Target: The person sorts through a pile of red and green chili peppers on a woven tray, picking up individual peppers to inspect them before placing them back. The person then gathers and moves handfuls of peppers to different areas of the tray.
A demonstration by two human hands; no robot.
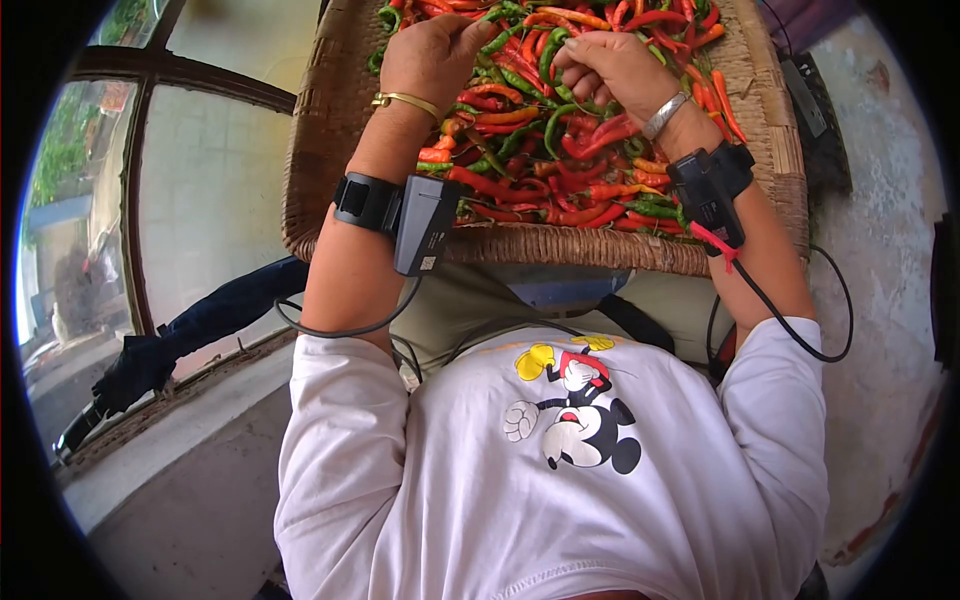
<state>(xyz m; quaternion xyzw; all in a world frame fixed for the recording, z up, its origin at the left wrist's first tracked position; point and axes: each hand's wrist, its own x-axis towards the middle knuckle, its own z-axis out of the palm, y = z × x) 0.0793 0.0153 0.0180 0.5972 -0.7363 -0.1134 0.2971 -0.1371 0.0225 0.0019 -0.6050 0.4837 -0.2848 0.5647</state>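
Red, orange and green chili peppers (pixel 590 190) fill a large woven basket (pixel 500 245) in front of my body. My left hand (pixel 430 62) is over the back left of the peppers, thumb and forefinger pinched together beside a green chili; what they hold is too small to tell. Over the middle right of the pile is my right hand (pixel 620 75), fingers curled in and thumb pressed to the forefinger. Its tips are next to a curved green chili (pixel 548 62), and whatever is between them is hidden.
A framed window (pixel 215 200) stands on the left, with a dark folded umbrella (pixel 215 315) leaning below it. Black cables (pixel 845 300) hang from the devices on both forearms. A dark object (pixel 815 110) lies beyond the basket's right edge, near a worn wall (pixel 890 200).
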